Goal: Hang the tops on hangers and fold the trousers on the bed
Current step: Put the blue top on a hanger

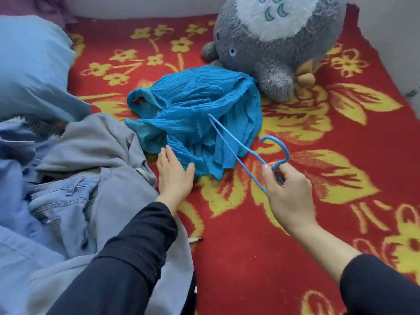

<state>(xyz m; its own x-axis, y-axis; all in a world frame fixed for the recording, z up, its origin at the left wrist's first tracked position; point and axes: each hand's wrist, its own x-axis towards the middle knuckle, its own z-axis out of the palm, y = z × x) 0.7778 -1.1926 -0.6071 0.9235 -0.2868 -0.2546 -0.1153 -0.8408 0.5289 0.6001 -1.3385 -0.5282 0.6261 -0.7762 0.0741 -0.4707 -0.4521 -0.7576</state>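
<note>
Nothing hung or folded yet — right hand (286,192) grips blue hanger (287,151), left hand (175,176) open against turquoise top (204,103); jeans (61,201) heaped.

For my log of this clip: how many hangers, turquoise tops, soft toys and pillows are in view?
hanger: 1
top: 1
soft toy: 1
pillow: 1
Total: 4

Plush toy (275,48) behind blue top (195,105).
</note>
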